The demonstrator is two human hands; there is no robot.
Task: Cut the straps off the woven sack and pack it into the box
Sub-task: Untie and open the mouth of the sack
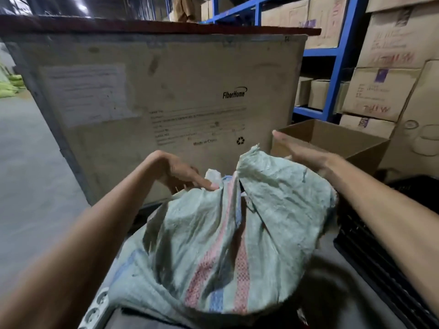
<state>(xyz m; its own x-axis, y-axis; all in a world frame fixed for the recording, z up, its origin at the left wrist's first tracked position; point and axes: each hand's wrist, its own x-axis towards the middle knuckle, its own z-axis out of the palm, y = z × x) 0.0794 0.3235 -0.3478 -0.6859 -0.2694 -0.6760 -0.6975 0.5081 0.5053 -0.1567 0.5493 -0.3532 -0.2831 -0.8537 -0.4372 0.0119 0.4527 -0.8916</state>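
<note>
A pale green woven sack point(209, 245) with red and blue stripes fills the lower middle of the head view, bunched and crumpled. My left hand point(183, 173) pinches its gathered top edge between thumb and fingers. My right hand point(301, 153) is flat with fingers straight, its palm against the far right flap of the sack. An open brown cardboard box point(337, 141) stands just behind the right hand. No straps or cutting tool can be made out.
A large grey crate point(166, 91) with printed labels stands straight ahead. Blue shelving point(342, 67) with stacked cartons point(392, 67) lines the right. A black plastic crate point(380, 245) sits at lower right, a white power strip point(95, 309) at lower left. Concrete floor lies to the left.
</note>
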